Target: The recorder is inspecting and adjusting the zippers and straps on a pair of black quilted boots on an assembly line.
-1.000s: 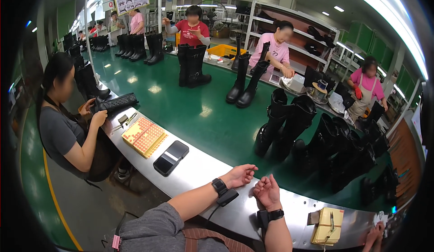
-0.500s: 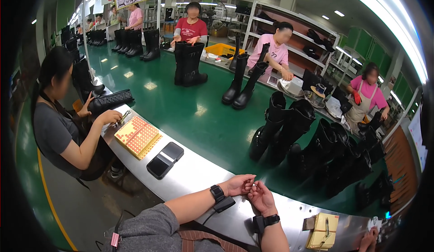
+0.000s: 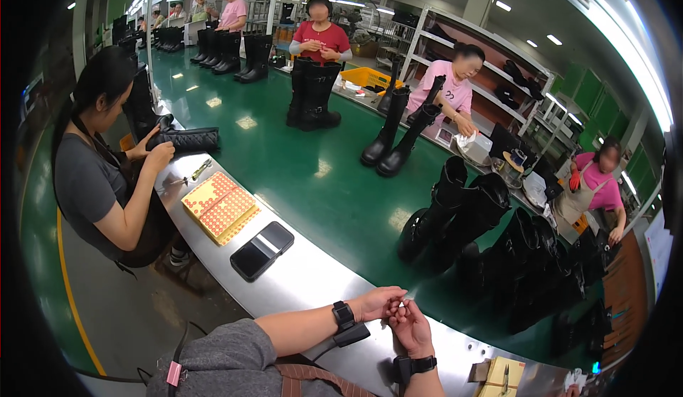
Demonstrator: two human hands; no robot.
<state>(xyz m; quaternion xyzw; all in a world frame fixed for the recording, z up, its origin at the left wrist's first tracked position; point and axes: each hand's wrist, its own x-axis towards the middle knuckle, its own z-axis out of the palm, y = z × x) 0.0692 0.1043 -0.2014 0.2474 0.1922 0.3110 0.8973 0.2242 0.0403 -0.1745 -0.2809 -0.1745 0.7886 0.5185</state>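
My left hand (image 3: pixel 380 303) and my right hand (image 3: pixel 410 326) meet fingertip to fingertip above the metal edge of the bench (image 3: pixel 324 272). Both are closed in a pinch, and a tiny pale bit seems to show between the fingertips, too small to name. Each wrist wears a black watch-like band. Beyond my hands, on the green surface, stands a group of tall black boots (image 3: pixel 480 208), apart from my fingers. To the left on the metal lie a black phone-like device (image 3: pixel 250 260) and a banded stack of yellow sheets with red dots (image 3: pixel 222 203).
Thread snips (image 3: pixel 202 170) lie beside the stack. At left, a seated co-worker handles a black quilted boot (image 3: pixel 186 140). More boots (image 3: pixel 313 97) stand along the green bench (image 3: pixel 284 162), with co-workers across it. A yellow pad (image 3: pixel 504 377) lies at lower right.
My hands stay pinched together while the view shifts slightly. The left co-worker's hand has moved from the snips to the boot. Across the bench, the person in red has drawn both hands to the chest.
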